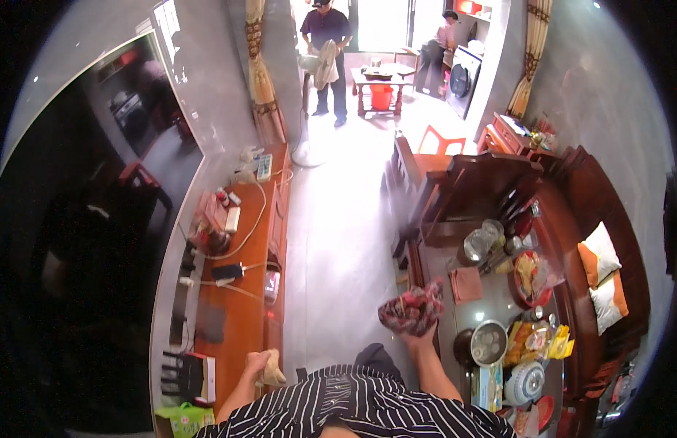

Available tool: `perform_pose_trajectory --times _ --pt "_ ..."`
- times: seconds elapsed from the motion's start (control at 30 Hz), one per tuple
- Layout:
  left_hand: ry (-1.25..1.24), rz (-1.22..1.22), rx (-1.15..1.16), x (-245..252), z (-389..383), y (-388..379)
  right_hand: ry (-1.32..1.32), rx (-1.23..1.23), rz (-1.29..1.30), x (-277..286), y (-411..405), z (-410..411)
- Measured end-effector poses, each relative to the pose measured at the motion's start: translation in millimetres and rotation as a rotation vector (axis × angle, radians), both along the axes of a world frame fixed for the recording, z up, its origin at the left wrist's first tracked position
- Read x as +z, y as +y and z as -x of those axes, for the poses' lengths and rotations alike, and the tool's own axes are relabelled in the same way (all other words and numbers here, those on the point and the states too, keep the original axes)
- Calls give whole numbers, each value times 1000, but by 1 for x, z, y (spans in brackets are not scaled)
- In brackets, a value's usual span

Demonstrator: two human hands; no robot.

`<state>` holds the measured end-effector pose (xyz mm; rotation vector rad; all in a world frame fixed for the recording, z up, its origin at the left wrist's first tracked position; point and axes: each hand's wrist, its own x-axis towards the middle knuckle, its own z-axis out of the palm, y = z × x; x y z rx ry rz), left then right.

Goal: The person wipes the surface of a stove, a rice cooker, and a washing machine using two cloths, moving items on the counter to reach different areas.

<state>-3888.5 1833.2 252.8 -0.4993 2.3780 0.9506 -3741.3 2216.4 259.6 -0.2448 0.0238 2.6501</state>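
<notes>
At the lower centre-left, my left hand [256, 364] is closed on a crumpled beige cloth [274, 370], close to the edge of the wooden TV cabinet [237, 339]. My right hand [420, 335] grips a bunched red and dark patterned cloth [412, 309] over the left edge of the coffee table [448, 323]; the cloth hides most of the fingers. On that table, a folded pink-brown cloth [466, 285] lies up and to the right of my right hand. A metal bowl [488, 343] with round items inside stands to the right of the hand.
A wooden armchair [481, 186] and sofa [606, 191] stand on the right. Packets, a red basket [534, 279] and a lidded porcelain pot [524, 383] crowd the table. Ahead are a pedestal fan [325, 65], a person standing behind it [326, 27], and another person by the washing machine [463, 82].
</notes>
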Motion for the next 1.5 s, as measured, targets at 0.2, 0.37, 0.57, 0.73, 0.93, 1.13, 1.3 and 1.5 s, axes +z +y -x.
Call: perform_pose_trajectory --times 0.2,0.37,0.57,0.73,0.93,1.13,1.3,1.5 --pt "135 13 -132 -26 97 40 -193 -111 -455 -14 46 49" --pt "28 271 -33 -45 103 59 -8 -1 -28 -21 111 138" --pt "-99 255 -16 -61 144 95 136 431 17 28 150 245" --pt "-106 227 -101 -72 216 154 917 576 1159 44 147 312" --pt "-99 187 -137 -86 311 194 1202 316 3333 45 167 400" --pt "-85 132 -256 -71 424 260 1819 1175 2328 55 245 450" --pt "150 189 -429 -97 540 293 1754 1461 1700 44 271 493" --pt "181 135 -566 -71 593 359 1975 880 2271 -9 316 462"
